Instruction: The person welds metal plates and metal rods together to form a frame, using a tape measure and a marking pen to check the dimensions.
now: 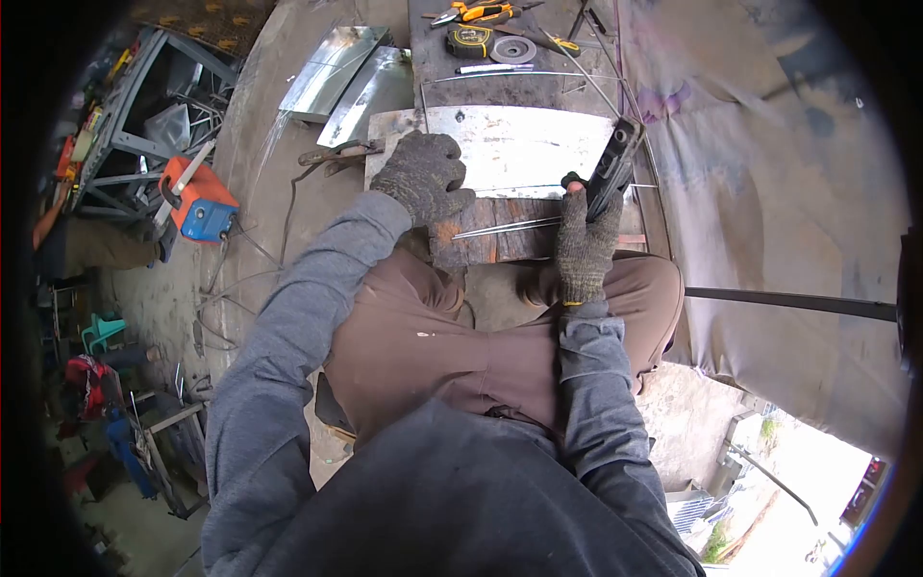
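My left hand (423, 175), in a grey knitted glove, lies with bent fingers at the left part of a shiny metal sheet (510, 144); whether it grips anything there is unclear. Under the sheet is a worn wooden block (500, 236). My right hand (588, 226), gloved too, is wrapped round a black welding electrode holder (615, 159) at the sheet's right end. Thin metal rods (510, 228) stick out leftward from this hand over the block.
Beyond the sheet lie a tape measure (469, 41), a grinding disc (513, 50), a pen and orange-handled pliers (481, 12). Two bent metal pieces (336, 67) rest at upper left. An orange and blue machine (199, 202) with cables stands left. Fabric hangs on the right.
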`<state>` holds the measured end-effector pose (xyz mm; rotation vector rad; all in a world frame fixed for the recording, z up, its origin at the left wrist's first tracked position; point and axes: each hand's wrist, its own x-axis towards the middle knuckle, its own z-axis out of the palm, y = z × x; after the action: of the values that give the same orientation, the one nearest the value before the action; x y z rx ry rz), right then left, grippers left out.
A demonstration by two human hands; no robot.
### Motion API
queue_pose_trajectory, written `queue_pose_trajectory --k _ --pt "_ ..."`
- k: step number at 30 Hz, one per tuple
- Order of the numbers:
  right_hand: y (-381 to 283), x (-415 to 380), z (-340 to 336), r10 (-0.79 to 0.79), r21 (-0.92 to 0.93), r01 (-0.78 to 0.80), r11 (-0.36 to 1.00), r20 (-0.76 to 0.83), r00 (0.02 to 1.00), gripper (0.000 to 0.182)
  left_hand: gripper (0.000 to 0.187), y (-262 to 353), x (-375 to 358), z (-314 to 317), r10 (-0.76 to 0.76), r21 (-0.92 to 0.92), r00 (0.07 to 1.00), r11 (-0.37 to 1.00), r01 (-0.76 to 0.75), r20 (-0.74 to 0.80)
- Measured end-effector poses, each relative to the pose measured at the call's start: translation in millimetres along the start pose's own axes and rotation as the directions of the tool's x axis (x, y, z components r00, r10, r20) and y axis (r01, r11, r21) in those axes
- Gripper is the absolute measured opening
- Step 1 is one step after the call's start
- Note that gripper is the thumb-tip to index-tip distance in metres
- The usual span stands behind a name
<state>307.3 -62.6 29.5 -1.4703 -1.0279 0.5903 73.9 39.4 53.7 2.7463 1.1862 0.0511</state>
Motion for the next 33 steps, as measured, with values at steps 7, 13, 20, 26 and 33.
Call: queue_pose_trajectory --k 7,13,20,26,33 --pt "-3.6 -1.3 -3.2 -0.021 0.039 0.023 0.999 -0.05 0.999 0.031 0.038 14.8 7.0 19.7 -0.159 -0.027 0.987 0.987 0.158 -0.032" --pt "-3.6 -0.7 -3.1 -0.004 0.093 0.008 0.996 -0.043 0.999 0.032 0.042 22.3 -0.8 23.7 -0.295 -0.098 0.953 0.953 0.288 -0.064" --pt "-11.3 -2.3 -7.9 0.028 0.1 -0.023 0.995 -0.055 0.998 0.032 0.04 25.1 -2.7 32.1 -0.375 -0.09 0.916 0.927 0.365 -0.14" --pt "-5.0 4.4 -13.4 0.095 0.121 -0.082 0.989 -0.105 0.99 0.04 0.036 27.1 -13.0 26.2 -0.329 -0.085 0.934 0.943 0.32 -0.137" --pt "8.4 9.4 -12.5 0.053 0.134 -0.042 0.99 -0.083 0.995 0.038 0.031 -6.0 -48.0 18.7 -0.553 -0.427 0.705 0.822 0.377 -0.443"
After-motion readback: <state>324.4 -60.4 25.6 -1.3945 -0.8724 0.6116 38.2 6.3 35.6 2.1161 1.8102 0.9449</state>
